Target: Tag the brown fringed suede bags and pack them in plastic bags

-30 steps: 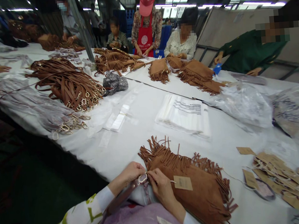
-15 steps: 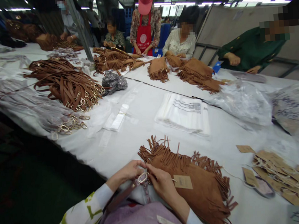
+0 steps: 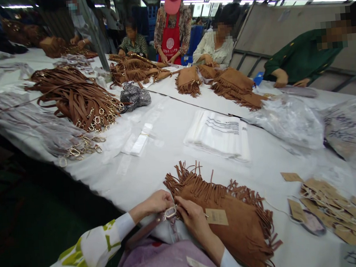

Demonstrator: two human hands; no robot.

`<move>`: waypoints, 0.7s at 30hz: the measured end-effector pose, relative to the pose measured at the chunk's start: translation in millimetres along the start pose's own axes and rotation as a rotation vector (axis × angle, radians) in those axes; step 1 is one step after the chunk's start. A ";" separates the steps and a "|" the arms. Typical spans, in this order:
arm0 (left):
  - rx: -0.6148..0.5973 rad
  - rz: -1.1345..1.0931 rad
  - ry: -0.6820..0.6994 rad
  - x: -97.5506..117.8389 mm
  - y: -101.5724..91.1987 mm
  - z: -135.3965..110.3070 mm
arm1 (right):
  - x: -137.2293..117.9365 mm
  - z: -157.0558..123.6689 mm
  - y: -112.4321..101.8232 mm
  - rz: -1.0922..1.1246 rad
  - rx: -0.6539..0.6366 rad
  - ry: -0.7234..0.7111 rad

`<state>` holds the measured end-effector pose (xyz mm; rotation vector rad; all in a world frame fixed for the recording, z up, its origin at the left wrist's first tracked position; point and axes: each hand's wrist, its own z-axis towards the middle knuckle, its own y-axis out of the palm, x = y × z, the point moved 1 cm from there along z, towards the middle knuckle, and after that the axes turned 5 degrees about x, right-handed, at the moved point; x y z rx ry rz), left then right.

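My left hand [image 3: 158, 201] is closed, its fingertips pinched just above the gold metal clasp [image 3: 170, 212] of a brown strap [image 3: 147, 228]. Close by on the right, my right hand [image 3: 193, 216] also has its fingers closed at the clasp end. A thin pale strand shows between the two hands, but the exact pinch points are hidden by the fingers. Clear wrapping hangs below the clasp, over my purple apron [image 3: 163, 264]. Beside my right hand lies a brown suede fringed bag [image 3: 235, 232] with a tan paper tag [image 3: 216, 217] on it.
Tan tags with white strings [image 3: 331, 207] lie to the right. Beyond the bag is a stack of printed clear bags [image 3: 218, 134]. At left sit brown straps [image 3: 73, 96] and plastic-wrapped straps [image 3: 38, 124]. Several co-workers handle fringed bags [image 3: 236, 87] across the table.
My left hand has drawn slightly left and down from my right fingertips, and the pale strand now shows between them. The bag stays in place.
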<state>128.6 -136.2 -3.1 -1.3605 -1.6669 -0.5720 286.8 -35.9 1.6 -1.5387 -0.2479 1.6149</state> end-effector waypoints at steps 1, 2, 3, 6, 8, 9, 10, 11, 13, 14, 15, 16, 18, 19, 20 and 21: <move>0.056 0.011 0.047 2.2 -2.0 -1.7 | -1.4 1.0 -2.2 0.005 -0.007 0.000; 0.111 0.018 0.095 5.6 -4.4 -3.7 | -3.2 2.8 -4.9 -0.002 -0.023 0.004; 0.162 0.021 0.141 9.9 -7.1 -5.8 | -5.3 5.6 -8.0 -0.019 -0.040 0.013; 0.265 0.001 0.245 27.1 -14.7 -10.0 | -13.3 19.9 -17.1 -0.042 -0.066 0.053; 0.281 -0.029 0.284 38.6 -18.1 -10.5 | -19.0 32.4 -20.4 0.030 -0.047 0.094; 0.272 -0.063 0.299 43.2 -18.9 -10.6 | -21.6 38.2 -20.7 0.077 -0.032 0.119; 0.254 -0.109 0.313 46.8 -18.7 -10.8 | -23.8 42.8 -20.1 0.118 -0.017 0.145; 0.229 -0.165 0.323 49.3 -17.3 -11.6 | -25.7 45.8 -18.9 0.145 -0.001 0.176; 0.201 -0.295 0.316 51.6 -9.9 -15.3 | -28.5 44.8 -16.1 0.167 0.036 0.258; 0.202 -0.352 0.283 51.9 -3.8 -17.7 | -29.4 41.0 -15.1 0.166 0.054 0.306; 0.238 -0.407 0.224 52.2 3.3 -19.4 | -29.8 35.6 -14.7 0.166 0.071 0.357; 0.287 -0.448 0.132 52.9 11.3 -19.7 | -29.5 29.7 -15.1 0.155 0.081 0.401; 0.499 -0.450 -0.151 57.7 27.7 -13.9 | -27.0 19.4 -18.7 0.113 0.035 0.418; 0.493 -0.419 -0.180 64.6 37.2 -7.5 | -25.3 15.8 -22.4 0.092 -0.006 0.385; 0.458 -0.396 -0.176 74.0 47.2 -0.1 | -23.5 13.1 -27.8 0.062 0.012 0.379; 0.433 -0.373 -0.172 84.7 57.2 6.8 | -22.6 10.7 -34.2 0.028 0.047 0.381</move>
